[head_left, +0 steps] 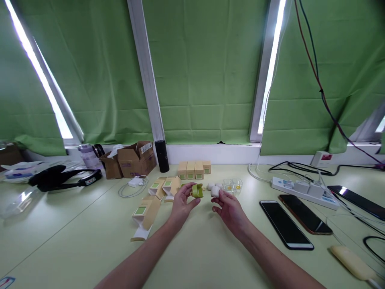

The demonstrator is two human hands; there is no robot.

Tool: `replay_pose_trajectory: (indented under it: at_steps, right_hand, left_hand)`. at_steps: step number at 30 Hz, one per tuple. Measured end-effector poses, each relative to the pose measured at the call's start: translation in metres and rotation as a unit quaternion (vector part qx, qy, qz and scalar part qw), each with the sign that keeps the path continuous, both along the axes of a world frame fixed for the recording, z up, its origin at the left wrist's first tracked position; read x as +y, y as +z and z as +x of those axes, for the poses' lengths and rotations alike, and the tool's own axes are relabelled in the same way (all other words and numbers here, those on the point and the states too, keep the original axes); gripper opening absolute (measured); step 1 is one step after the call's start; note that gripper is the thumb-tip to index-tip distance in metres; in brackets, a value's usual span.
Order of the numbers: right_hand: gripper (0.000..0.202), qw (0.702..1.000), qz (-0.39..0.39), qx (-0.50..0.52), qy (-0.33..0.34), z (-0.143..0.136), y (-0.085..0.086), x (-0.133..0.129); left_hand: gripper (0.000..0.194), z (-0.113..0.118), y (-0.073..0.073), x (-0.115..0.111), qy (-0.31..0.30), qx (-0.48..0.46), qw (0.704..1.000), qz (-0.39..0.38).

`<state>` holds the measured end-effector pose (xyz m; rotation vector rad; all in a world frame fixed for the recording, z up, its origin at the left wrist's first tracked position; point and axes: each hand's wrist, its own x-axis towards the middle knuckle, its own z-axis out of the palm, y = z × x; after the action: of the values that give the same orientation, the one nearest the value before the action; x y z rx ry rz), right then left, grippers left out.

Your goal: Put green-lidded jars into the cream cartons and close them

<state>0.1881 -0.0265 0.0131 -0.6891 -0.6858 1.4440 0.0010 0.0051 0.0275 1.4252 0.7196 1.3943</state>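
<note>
My left hand grips a small olive-green case cover with a loop at its side, between thumb and fingers. A little to the right, my right hand pinches a white rounded case that looks like an earbud case. The two pieces are held apart, above the table. Behind the right hand stand clear round cups with yellow bits inside, and more small white pieces. Opened cardboard boxes with green labels lie left of my left hand. Several closed small boxes stand in a row behind.
On the right lie a white-framed phone, a dark phone and a power strip with cables. A white charger, brown carton, black cylinder and black headset are on the left.
</note>
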Motion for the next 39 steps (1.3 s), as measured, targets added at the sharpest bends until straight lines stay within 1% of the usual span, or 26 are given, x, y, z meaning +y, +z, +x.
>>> replay_pose_trajectory:
  at_steps: [3, 7, 11, 16, 20, 24, 27, 30, 33, 35, 39]
  right_hand:
    - [0.045, 0.999, 0.020, -0.011, 0.022, -0.001, 0.006, -0.005]
    - [0.047, 0.999, 0.042, -0.014, 0.014, 0.000, 0.008, -0.008]
    - [0.046, 0.998, 0.062, -0.002, 0.011, 0.001, 0.009, -0.010]
    - [0.046, 0.996, 0.089, -0.011, 0.011, 0.000, 0.013, -0.012]
    - [0.044, 0.994, 0.104, -0.013, 0.008, -0.001, 0.012, -0.010]
    - [0.045, 0.994, 0.100, -0.039, -0.013, -0.001, 0.009, -0.007]
    - [0.043, 0.993, 0.099, -0.067, -0.019, 0.000, 0.010, -0.007]
    - [0.044, 0.993, 0.079, -0.086, -0.030, 0.000, 0.010, -0.006]
    - [0.049, 0.995, 0.045, -0.080, -0.040, 0.000, 0.009, -0.003]
    - [0.052, 0.997, 0.034, -0.062, -0.034, 0.001, 0.008, -0.002]
    - [0.055, 0.998, 0.048, -0.036, -0.033, 0.000, 0.009, -0.004]
  left_hand:
    - [0.054, -0.001, 0.001, -0.001, -0.013, 0.000, 1.000, 0.007]
    - [0.055, -0.001, 0.000, -0.001, -0.025, 0.002, 1.000, 0.012]
    - [0.056, -0.002, -0.001, -0.001, -0.027, 0.006, 1.000, 0.013]
    - [0.055, -0.001, 0.000, -0.003, -0.033, 0.007, 0.999, 0.018]
    - [0.053, -0.001, 0.000, -0.003, -0.036, 0.011, 0.999, 0.019]
    - [0.052, 0.000, -0.001, -0.003, -0.034, 0.015, 0.999, 0.032]
    - [0.052, 0.000, -0.001, -0.003, -0.033, 0.020, 0.999, 0.038]
    - [0.051, -0.001, -0.002, -0.002, -0.033, 0.026, 0.998, 0.041]
    - [0.052, -0.001, -0.005, 0.001, -0.025, 0.037, 0.998, 0.043]
    - [0.052, -0.001, -0.006, 0.003, -0.017, 0.045, 0.998, 0.048]
    - [0.051, -0.002, -0.007, 0.002, -0.003, 0.067, 0.996, 0.065]
